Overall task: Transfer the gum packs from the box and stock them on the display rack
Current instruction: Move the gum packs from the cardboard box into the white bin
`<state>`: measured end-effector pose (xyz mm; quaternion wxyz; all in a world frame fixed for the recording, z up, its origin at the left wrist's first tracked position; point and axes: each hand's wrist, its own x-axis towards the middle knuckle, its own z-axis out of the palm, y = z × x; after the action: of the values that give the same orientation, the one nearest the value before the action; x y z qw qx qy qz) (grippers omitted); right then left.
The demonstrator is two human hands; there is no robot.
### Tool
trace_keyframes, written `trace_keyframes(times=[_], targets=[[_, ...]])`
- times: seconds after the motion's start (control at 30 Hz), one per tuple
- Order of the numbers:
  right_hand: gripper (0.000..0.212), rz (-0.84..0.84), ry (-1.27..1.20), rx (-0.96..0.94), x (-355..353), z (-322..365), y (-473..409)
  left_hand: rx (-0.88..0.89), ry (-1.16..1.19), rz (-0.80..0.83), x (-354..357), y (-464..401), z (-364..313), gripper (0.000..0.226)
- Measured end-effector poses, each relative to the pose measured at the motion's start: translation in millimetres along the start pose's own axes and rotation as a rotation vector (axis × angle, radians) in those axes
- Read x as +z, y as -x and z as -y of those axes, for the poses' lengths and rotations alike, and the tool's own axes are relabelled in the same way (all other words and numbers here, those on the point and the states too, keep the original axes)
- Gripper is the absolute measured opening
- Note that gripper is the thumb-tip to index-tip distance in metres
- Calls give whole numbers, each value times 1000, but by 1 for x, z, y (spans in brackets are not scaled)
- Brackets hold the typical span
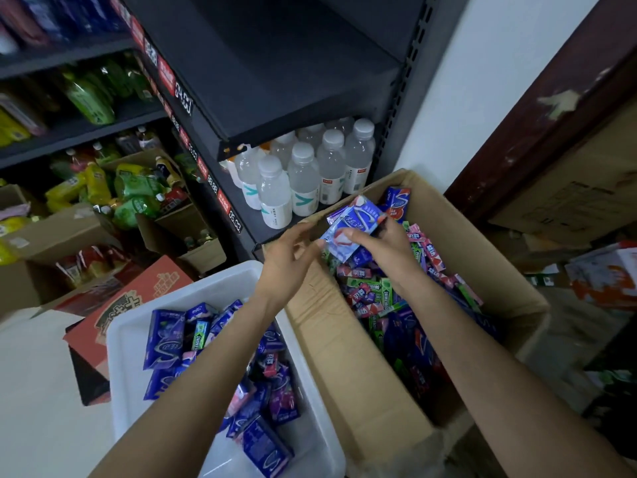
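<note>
An open cardboard box [348, 343] on the right holds a heap of mixed gum packs [389, 298] in blue, green and pink. Above it my right hand [382, 244] grips a small stack of blue gum packs [351, 225], thumb on top. My left hand [287, 257] is beside the stack with fingers relaxed, its fingertips at the stack's left edge. A white plastic bin [129, 339] at lower left holds several blue gum packs [165, 339]. The dark display rack [262, 98] rises behind, its nearest upper shelf bare.
White-capped water bottles [303, 174] fill the rack's low shelf just behind the box. Green and yellow drink bottles [93, 94] and open cartons [179, 232] crowd the left shelves. A red carton [138, 294] lies left of the bin. A brown door [551, 108] stands at right.
</note>
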<state>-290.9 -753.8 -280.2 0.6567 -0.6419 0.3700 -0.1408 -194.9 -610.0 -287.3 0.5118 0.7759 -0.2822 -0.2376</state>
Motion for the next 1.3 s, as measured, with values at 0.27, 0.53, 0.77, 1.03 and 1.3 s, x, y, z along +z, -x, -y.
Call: trace_keyframes(times=[0.27,0.53,0.77,1.03,1.3], targets=[[19,146,-67,-7,88,15,84,-53,45,9,-79,63,20,37],[61,195,149,110,171,-52,146,-222,-40,123,-145,145,99,42],[42,88,466,8,173,-80,186,-265,-423,280,-148,178,139,50],[36,-38,725,-24,144,-90,175,-122,-571,140,-119,167,114,38],[34,-278,278,-189,55,-32,141,-32,-127,98,-53,110,32,27]])
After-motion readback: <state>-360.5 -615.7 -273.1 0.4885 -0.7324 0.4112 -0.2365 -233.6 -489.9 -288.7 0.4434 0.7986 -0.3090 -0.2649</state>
